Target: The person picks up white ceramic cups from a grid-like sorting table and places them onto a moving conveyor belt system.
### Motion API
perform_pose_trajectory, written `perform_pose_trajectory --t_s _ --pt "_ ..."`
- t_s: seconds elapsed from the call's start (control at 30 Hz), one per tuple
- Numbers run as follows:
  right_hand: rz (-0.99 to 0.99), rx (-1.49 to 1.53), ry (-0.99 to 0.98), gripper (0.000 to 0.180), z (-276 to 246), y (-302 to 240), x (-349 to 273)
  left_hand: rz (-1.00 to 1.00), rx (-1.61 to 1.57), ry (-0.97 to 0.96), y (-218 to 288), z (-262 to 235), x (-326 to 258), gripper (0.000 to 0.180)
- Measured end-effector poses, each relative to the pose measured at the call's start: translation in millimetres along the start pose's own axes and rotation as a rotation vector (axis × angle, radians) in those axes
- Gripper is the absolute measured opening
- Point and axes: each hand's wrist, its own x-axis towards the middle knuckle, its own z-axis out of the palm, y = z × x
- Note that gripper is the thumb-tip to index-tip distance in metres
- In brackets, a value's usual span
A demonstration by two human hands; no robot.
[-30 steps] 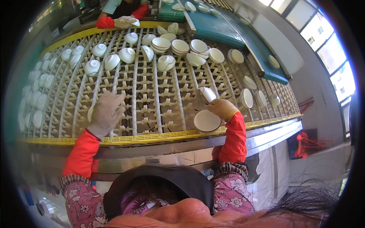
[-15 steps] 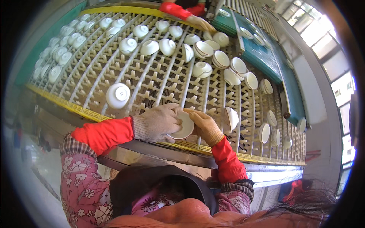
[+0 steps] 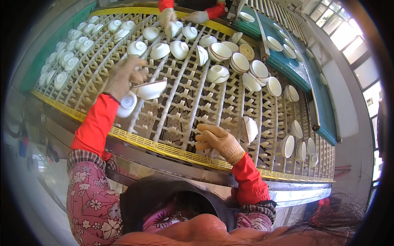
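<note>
My left hand (image 3: 125, 76), in a knitted glove, reaches over the slatted rack (image 3: 176, 117) with fingers spread. Just beside its fingers a white bowl (image 3: 152, 91) with a dark rim rests tilted on the pegs; I cannot tell whether the hand still touches it. Under my left wrist an upturned white bowl (image 3: 127, 102) is partly hidden by the sleeve. My right hand (image 3: 219, 141), in a yellowish glove, hovers near the front edge with its fingers apart and nothing in them. A tilted white bowl (image 3: 250, 128) stands on the rack to its right.
Stacked bowls (image 3: 239, 62) crowd the rack's far middle, and upturned bowls (image 3: 65, 59) line its left end. Across the rack, another person's gloved hand (image 3: 167, 18) is at a bowl. A green conveyor (image 3: 287, 67) carries bowls at right. A yellow edge strip (image 3: 154, 145) runs along the front.
My left hand has moved left and away from me, and the bowl formerly between my hands now sits on the rack. My right hand has let go. The other person's hand has moved left.
</note>
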Motion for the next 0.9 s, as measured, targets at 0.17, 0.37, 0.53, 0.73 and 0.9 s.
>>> perform_pose_trajectory --t_s 0.17,0.37,0.53,0.73,0.9 --pt "0.026 -0.008 -0.021 0.043 2 -5 -4 0.446 0.359 0.081 -43 -14 16 0.056" --pt "-0.014 -0.005 -0.067 0.041 -8 2 -7 0.776 1.251 -0.275 -32 43 -4 0.045" --pt "-0.012 -0.030 -0.055 0.041 -5 4 -10 0.169 0.713 -0.038 -49 19 16 0.034" --pt "-0.019 0.046 -0.066 0.040 -11 9 -13 0.190 1.022 0.246 -30 -24 24 0.035" --pt "-0.043 -0.016 -0.142 0.038 -11 12 -7 0.538 1.132 0.137 -31 17 9 0.034"
